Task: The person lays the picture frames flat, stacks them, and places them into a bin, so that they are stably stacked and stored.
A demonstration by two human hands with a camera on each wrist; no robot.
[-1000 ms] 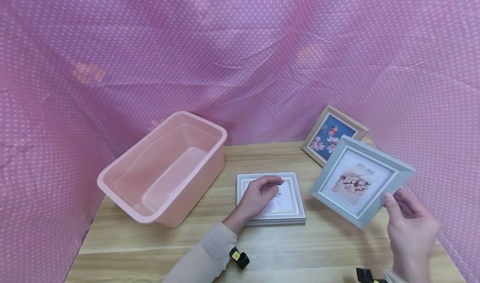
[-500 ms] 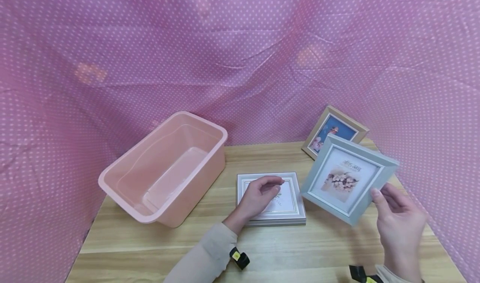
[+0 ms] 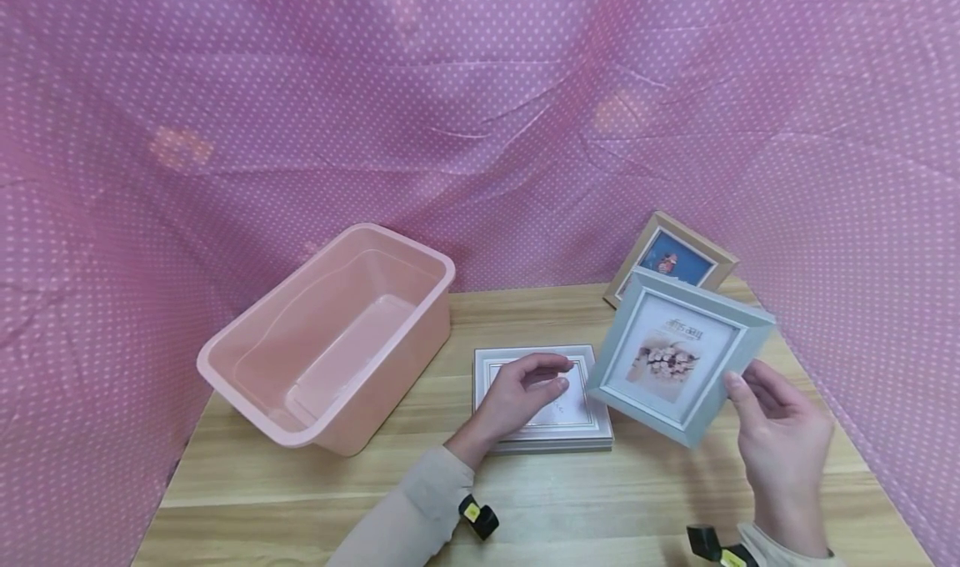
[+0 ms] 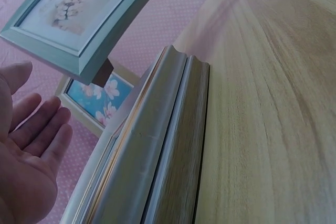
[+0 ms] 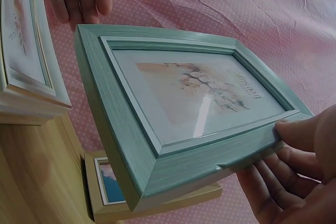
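Note:
My right hand pinches the lower right edge of a pale green picture frame, thumb on the front and fingers behind. It is held tilted above the table, its flower print facing me. My left hand hovers over a stack of picture frames, fingers loosely bent and holding nothing. The left wrist view shows the stack's edges, with a white frame over a wood-brown one. Behind the green frame a beige picture frame with a blue blossom picture leans at the back right, partly covered.
A pink plastic tub stands on the left of the wooden table, nothing visible inside it. Pink dotted cloth hangs behind and along both sides.
The right hand has carried the green picture frame leftward, closer to the stack and the left hand, covering more of the beige frame's lower part. The left hand has barely moved.

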